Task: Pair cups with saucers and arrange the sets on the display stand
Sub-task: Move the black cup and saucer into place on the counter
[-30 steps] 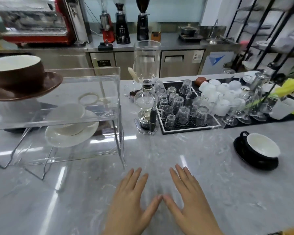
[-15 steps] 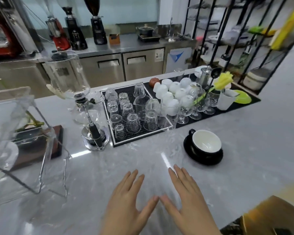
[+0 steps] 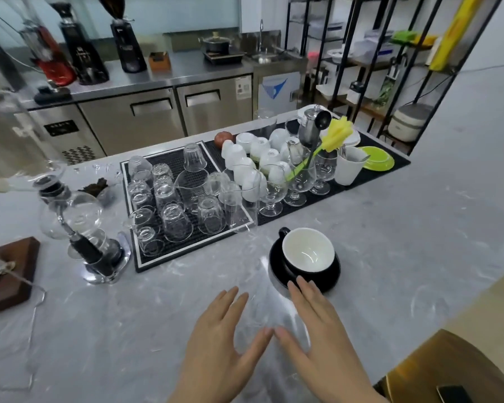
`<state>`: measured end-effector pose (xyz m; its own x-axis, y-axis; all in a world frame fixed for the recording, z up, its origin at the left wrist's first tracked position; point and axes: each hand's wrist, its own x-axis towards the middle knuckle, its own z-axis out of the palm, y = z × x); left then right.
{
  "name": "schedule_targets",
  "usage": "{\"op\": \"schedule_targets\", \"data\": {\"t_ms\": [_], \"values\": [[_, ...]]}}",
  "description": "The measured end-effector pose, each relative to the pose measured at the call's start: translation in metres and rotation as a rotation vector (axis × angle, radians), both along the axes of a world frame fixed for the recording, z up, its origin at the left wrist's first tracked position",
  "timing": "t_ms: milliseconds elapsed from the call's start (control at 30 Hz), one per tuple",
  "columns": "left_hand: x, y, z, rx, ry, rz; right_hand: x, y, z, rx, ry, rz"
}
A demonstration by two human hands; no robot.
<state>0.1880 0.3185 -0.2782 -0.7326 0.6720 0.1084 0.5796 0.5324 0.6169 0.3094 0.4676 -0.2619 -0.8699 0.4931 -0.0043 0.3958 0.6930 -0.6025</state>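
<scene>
A: What had changed since a second earlier?

B: The view had swung right; the right hand (image 3: 317,330) now reached the black saucer's (image 3: 329,282) near rim, fingers spread, holding nothing. The left hand (image 3: 216,341) lay flat and empty just left of the saucer.

A: And the cup?

B: The black, white-lined ceramic cup (image 3: 307,254) sat on that saucer. Lifting by the saucer, both hands level, would probably stop it sliding.

Upturned glasses (image 3: 175,205) fill a black mat (image 3: 186,242) beside a siphon brewer (image 3: 79,225).
</scene>
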Motion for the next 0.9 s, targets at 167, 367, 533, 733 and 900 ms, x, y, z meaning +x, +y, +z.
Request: {"op": "schedule_targets", "data": {"t_ms": [167,367,533,733,900], "values": [[-0.003,0.025,0.007,0.008,-0.104,0.008,0.001,0.025,-0.003,-0.084,0.079,-0.049],[-0.015,0.059,0.015,0.004,-0.168,0.022,-0.001,0.059,-0.004,-0.136,0.189,-0.192],[-0.025,0.082,0.017,-0.034,-0.192,0.036,-0.005,0.086,-0.009,-0.191,0.219,-0.313],[-0.035,0.103,0.019,-0.024,-0.209,0.047,-0.016,0.106,-0.016,-0.197,0.174,-0.349],[-0.044,0.118,0.010,-0.044,-0.221,0.054,-0.024,0.115,-0.017,-0.217,0.151,-0.365]]}}
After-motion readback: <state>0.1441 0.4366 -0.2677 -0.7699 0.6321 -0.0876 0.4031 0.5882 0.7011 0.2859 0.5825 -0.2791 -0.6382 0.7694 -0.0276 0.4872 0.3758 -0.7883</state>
